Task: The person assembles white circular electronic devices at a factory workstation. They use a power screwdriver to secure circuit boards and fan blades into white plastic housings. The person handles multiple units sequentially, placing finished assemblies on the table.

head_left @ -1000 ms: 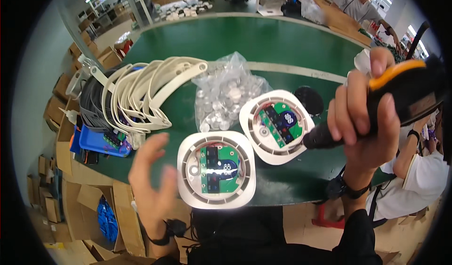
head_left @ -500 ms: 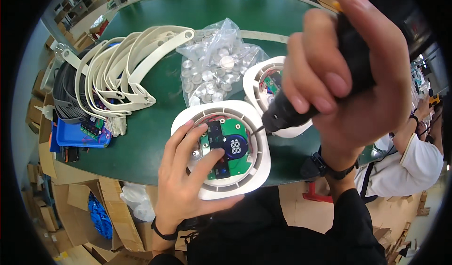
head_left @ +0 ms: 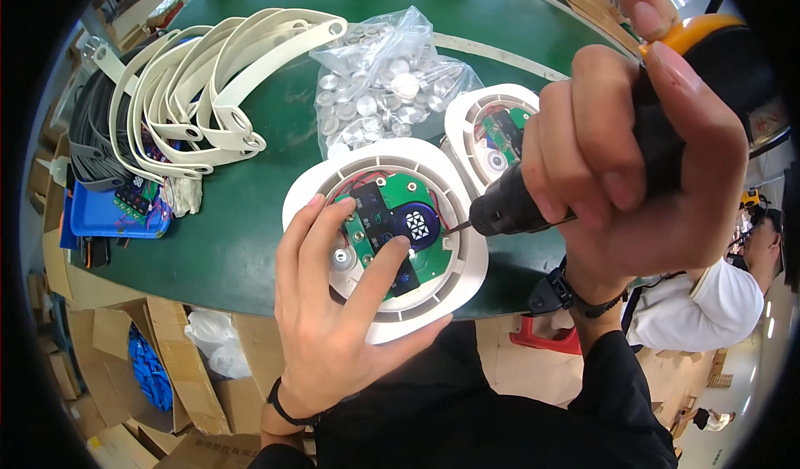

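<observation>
A round white housing (head_left: 460,219) with a green circuit board (head_left: 417,198) inside lies at the near edge of the green table (head_left: 242,235). My left hand (head_left: 333,319) presses flat on it, fingers spread over the board. My right hand (head_left: 633,144) grips a black and orange electric screwdriver (head_left: 533,206), its bit touching the board's right side. A second white housing (head_left: 492,131) with a board lies just behind, partly hidden by the screwdriver.
A clear bag of small silver parts (head_left: 383,85) lies behind the housings. Cream curved plastic strips (head_left: 200,85) and grey ones are piled at the left over a blue tray (head_left: 108,215). Cardboard boxes (head_left: 167,369) stand below the table. Another person (head_left: 733,294) sits at the right.
The view has closed in on the near housing. My left hand settled flatter on the board, and my right hand brought the screwdriver's tip down onto the board.
</observation>
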A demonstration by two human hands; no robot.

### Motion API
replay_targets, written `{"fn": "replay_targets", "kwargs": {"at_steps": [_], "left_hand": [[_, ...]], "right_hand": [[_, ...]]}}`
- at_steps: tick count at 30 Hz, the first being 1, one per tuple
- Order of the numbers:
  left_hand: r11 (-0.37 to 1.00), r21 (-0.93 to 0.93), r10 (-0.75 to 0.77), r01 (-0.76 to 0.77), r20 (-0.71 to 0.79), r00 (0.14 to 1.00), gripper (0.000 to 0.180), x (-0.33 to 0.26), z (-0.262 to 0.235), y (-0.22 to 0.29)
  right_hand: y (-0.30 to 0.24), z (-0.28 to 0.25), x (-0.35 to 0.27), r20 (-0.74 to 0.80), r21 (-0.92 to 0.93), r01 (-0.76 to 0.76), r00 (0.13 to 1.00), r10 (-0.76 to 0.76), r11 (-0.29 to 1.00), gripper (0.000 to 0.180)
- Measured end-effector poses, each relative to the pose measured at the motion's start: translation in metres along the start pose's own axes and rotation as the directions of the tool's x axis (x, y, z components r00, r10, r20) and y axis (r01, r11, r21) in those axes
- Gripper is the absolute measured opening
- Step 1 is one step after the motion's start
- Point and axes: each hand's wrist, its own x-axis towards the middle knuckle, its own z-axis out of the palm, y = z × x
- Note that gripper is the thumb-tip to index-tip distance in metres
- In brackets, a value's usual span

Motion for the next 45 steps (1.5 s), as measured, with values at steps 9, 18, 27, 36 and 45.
{"fn": "replay_targets", "kwargs": {"at_steps": [9, 18, 27, 36, 45], "left_hand": [[1.0, 0.004, -0.006, 0.006, 0.0, 1.0, 0.065, 0.0, 0.0, 0.001], [1.0, 0.003, -0.007, 0.007, 0.012, 1.0, 0.066, 0.001, -0.002, 0.001], [0.992, 0.121, 0.038, -0.035, -0.015, 0.999, 0.043, 0.028, -0.024, -0.002], [0.972, -0.153, 0.219, -0.177, 0.333, 0.917, 0.024, 0.074, -0.026, 0.0], [0.938, -0.175, 0.345, -0.298, 0.443, 0.828, 0.016, 0.097, -0.014, 0.0]], "right_hand": [[0.006, 0.011, 0.0, -0.056, 0.011, -0.028, 0.998, 0.028, 1.0, 0.036], [-0.001, 0.022, 0.002, -0.117, -0.066, -0.085, 0.99, 0.077, 0.994, 0.038], [0.006, 0.015, -0.002, -0.215, -0.044, 0.024, 0.976, -0.033, 0.999, 0.04], [-0.004, 0.02, 0.001, -0.18, -0.278, -0.043, 0.984, -0.008, 0.96, 0.026], [-0.006, 0.004, -0.002, -0.281, 0.101, 0.065, 0.959, -0.034, 0.993, 0.026]]}}
